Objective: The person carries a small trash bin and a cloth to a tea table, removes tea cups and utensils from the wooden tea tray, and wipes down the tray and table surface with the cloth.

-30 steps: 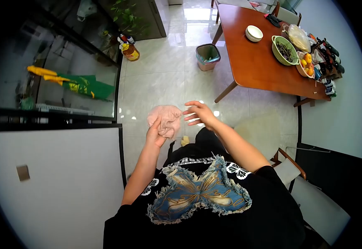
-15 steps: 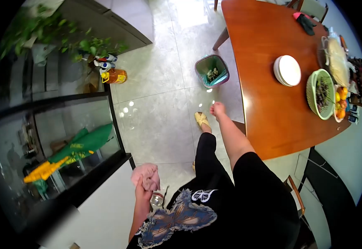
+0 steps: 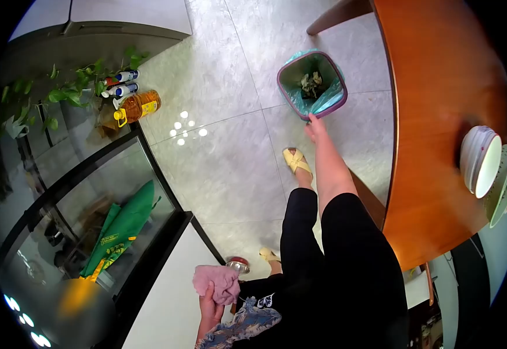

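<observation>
My left hand (image 3: 210, 307) is closed round a crumpled pink cloth (image 3: 221, 283), low in the view beside the white cabinet. With the arm stretched forward, my right hand (image 3: 315, 128) is at the near rim of a square bin (image 3: 340, 103), its fingertips on the rim and the other fingers curled below. A teal bag lines the bin, and some crumpled leafy waste (image 3: 311, 84) lies inside.
A wooden table (image 3: 433, 116) stands on the right, with stacked white bowls (image 3: 480, 161) and a green basket (image 3: 500, 186). On the left are an oil bottle (image 3: 140, 108), other bottles, plants and a glass-fronted cabinet. A metal bowl (image 3: 238, 265) rests on the floor.
My right hand has moved forward to the bin's rim. The view has come closer to the bin and shifted, with the table now farther right. The pink cloth is still in my left hand.
</observation>
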`<state>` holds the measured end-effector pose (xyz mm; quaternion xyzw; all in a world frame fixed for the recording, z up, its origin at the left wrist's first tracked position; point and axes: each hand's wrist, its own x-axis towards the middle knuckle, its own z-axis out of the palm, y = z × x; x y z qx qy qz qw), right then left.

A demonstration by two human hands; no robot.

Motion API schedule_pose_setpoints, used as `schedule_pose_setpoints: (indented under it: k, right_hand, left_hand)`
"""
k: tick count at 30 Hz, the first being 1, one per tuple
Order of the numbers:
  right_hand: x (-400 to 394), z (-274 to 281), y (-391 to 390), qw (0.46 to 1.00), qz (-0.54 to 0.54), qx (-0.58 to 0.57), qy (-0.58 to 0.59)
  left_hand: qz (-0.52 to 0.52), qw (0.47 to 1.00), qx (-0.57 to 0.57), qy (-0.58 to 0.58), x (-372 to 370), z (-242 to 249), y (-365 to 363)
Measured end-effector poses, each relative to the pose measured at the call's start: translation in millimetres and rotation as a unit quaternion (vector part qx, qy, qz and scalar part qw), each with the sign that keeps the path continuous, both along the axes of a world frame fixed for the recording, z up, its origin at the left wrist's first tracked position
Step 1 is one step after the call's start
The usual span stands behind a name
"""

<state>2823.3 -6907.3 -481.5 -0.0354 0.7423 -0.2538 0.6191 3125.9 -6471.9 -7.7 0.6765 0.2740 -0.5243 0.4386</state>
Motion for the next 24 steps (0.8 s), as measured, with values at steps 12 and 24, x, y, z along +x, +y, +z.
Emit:
schedule_pose_setpoints:
  k: [12,24]
  right_hand:
    - [50,25,0,0.978,-0.186,-0.092,0.008]
    - [-7,261,422,0.988,-0.077,-0.134,-0.010]
  left_hand:
    - [-0.067,0.996,-0.048,-0.023,35,-12,52]
    - [-0.306,0.917,-0.242,-0.079,96,-47,80]
